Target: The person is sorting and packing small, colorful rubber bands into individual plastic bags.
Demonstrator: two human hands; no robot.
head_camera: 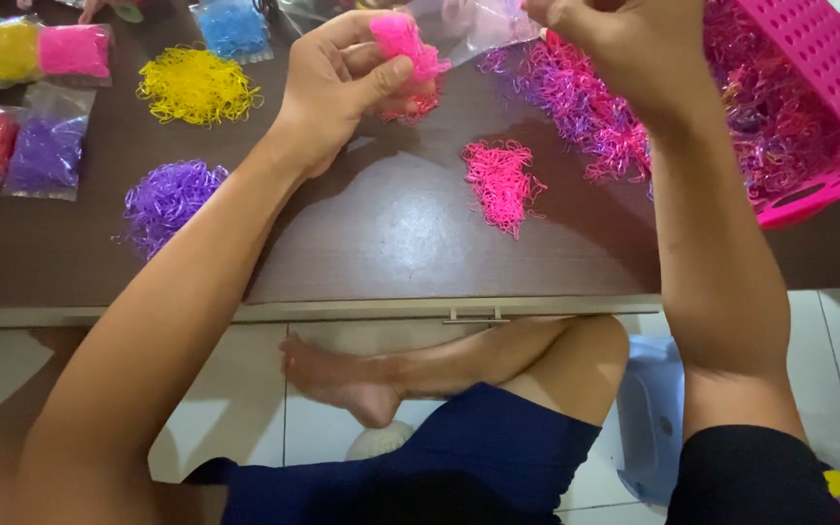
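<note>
The left hand (342,83) is raised over the far middle of the dark brown wooden surface (391,233), thumb and fingers pinched on a clump of hot pink small rubber bands (405,53). The right hand (614,53) is lifted beside it, near the far edge, its fingers closed on the rim of a clear thin plastic bag (473,24) that hangs between the two hands; the clump sits at the bag's mouth. Both forearms reach forward from the near edge, the left slanting in from the near left corner, the right running almost straight up the right side.

Below the hands a small loose pile of pink rubber bands (503,180) lies on the middle of the surface, with bare wood all round it and toward the near edge. To the right, a wide heap of mixed pink and purple rubber bands (585,112) spills from a pink perforated plastic basket (828,68) that is tipped at the far right corner and overhangs the right edge. On the left half lie a yellow rubber band pile (196,86) and a purple rubber band pile (167,199), well apart from each other. Filled clear packets of coloured bands (41,97) line the far left corner, and one blue packet (233,27) rests at the far edge.
</note>
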